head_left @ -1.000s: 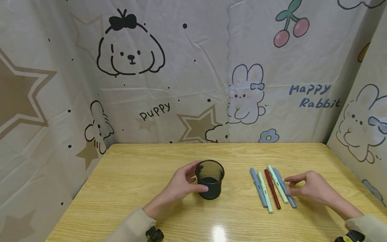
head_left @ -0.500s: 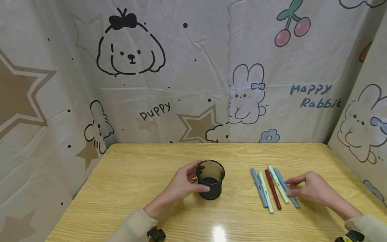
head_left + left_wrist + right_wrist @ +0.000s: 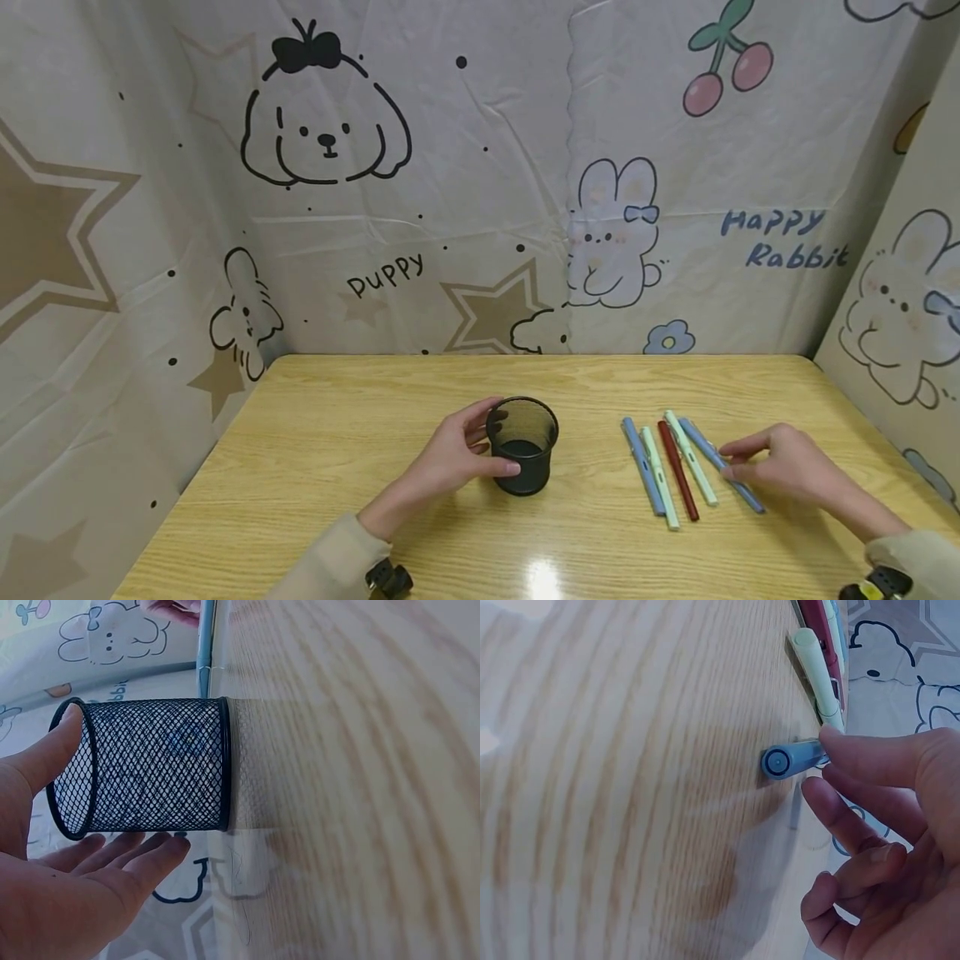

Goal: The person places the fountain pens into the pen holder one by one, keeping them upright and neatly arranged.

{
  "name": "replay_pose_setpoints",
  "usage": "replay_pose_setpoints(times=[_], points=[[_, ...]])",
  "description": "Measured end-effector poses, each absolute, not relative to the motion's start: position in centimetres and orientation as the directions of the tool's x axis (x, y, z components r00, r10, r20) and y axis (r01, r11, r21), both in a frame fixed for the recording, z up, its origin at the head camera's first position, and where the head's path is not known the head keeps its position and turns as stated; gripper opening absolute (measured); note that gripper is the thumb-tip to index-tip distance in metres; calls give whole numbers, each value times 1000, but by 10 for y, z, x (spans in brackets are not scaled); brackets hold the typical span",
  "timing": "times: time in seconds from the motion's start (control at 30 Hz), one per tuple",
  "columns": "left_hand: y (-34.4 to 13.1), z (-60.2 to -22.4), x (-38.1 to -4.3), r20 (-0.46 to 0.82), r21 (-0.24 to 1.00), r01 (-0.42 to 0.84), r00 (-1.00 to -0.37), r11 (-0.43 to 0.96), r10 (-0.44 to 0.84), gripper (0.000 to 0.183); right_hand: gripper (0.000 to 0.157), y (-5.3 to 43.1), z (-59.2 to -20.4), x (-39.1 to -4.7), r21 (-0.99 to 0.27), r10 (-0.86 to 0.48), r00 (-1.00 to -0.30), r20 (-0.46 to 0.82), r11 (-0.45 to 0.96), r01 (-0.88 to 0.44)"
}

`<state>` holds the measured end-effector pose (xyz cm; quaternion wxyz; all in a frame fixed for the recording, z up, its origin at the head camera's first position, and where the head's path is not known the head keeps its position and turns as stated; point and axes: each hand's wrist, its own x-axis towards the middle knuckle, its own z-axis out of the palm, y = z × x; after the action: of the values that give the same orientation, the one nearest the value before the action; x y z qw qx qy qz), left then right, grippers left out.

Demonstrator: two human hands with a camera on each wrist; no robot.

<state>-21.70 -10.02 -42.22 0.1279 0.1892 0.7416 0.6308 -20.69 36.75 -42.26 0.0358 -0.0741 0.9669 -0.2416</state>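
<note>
In the head view my left hand (image 3: pixel 446 458) holds a black mesh pen holder (image 3: pixel 527 479), thumb at the near side and fingers behind it. The holder stands upright on the table with nothing inside; in the left wrist view the thumb lies over the rim of the mesh cup (image 3: pixel 154 761). On the right, my right hand (image 3: pixel 791 467) pinches a blue pen (image 3: pixel 703 444) between thumb and forefinger. That pen lies slantwise, its lower end angled out to the right. The right wrist view shows the round end of the blue pen (image 3: pixel 791 760) close over the wood.
Left of the held pen lie a mint pen (image 3: pixel 696 465), a dark red pen (image 3: pixel 678 471), another mint pen (image 3: pixel 660 479) and another blue pen (image 3: pixel 642 467), side by side. The wooden table (image 3: pixel 337 417) meets a patterned cloth (image 3: pixel 465 200) at the back and sides.
The right hand has shifted slightly right, and the lower end of the blue pen has swung right, away from the mint pen beside it. The left hand and holder stay put.
</note>
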Motion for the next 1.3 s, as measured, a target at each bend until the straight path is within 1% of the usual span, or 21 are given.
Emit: replay_pose_setpoints(times=[0.27, 0.57, 0.8, 1.03, 1.3], points=[[-100, -423, -220, 42, 992, 93, -891, 90, 451, 87, 30, 371, -423, -208, -473, -160, -986, -42, 873, -122], [-99, -425, -222, 35, 993, 84, -881, 84, 472, 79, 36, 374, -422, -207, -467, -141, -988, -66, 879, -94], [-98, -425, -223, 29, 994, 74, -879, 76, 476, 79, 32, 375, -422, -207, -476, -135, -987, -85, 876, -79], [-99, -424, -223, 30, 995, 73, -871, 70, 491, 77, 33, 378, -422, -208, -488, -129, -986, -110, 871, -59], [-98, -423, -221, 34, 995, 74, -874, 64, 485, 77, 31, 382, -422, -209, -496, -158, -982, -107, 864, -85]])
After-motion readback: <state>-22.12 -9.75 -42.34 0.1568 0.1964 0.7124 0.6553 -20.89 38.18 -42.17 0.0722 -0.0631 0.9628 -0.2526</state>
